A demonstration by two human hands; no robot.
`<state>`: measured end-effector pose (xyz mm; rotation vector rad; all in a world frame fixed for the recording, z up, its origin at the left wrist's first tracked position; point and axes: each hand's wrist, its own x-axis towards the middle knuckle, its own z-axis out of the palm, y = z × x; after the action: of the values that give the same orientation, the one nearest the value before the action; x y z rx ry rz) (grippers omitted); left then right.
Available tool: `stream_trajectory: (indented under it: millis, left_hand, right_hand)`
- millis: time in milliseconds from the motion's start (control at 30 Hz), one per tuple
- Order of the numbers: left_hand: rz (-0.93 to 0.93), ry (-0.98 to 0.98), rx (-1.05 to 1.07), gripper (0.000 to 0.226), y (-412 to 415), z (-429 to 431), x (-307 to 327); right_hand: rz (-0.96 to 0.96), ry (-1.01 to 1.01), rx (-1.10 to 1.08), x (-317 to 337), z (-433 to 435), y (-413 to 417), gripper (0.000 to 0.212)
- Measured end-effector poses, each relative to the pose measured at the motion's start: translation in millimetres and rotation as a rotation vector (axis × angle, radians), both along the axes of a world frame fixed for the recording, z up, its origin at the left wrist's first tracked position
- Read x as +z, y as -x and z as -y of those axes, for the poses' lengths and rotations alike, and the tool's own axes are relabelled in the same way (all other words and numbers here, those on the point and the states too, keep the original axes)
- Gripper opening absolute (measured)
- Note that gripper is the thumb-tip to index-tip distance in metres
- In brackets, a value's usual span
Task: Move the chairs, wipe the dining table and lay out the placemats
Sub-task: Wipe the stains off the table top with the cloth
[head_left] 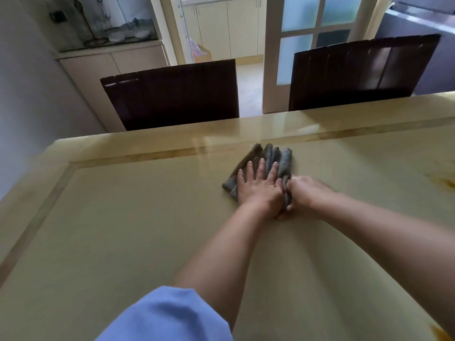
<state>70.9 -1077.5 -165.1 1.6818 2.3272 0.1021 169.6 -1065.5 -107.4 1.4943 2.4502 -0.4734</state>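
A bunched grey cloth lies on the glossy beige dining table, near its far side. My left hand presses flat on the cloth with the fingers spread. Beside it, my right hand is closed on the cloth's near right edge. Two dark brown chairs stand pushed against the table's far edge, one at the left and one at the right. No placemats are in view.
A brownish stain marks the table at the right, and another shows at the bottom right corner. Behind the chairs are a low cabinet with a glass case, an open doorway and a glazed door.
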Motion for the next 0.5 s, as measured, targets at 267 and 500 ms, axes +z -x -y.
stream_trajectory:
  millis: [267,500]
  left_hand:
    - [-0.018,0.046,0.06,0.06,51,91,-1]
    - [-0.061,0.125,0.588,0.065,144,215,7]
  right_hand:
    - [0.123,-0.117,-0.116,2,37,-7,0.072]
    - [0.011,-0.029,-0.05,6,105,-68,0.053]
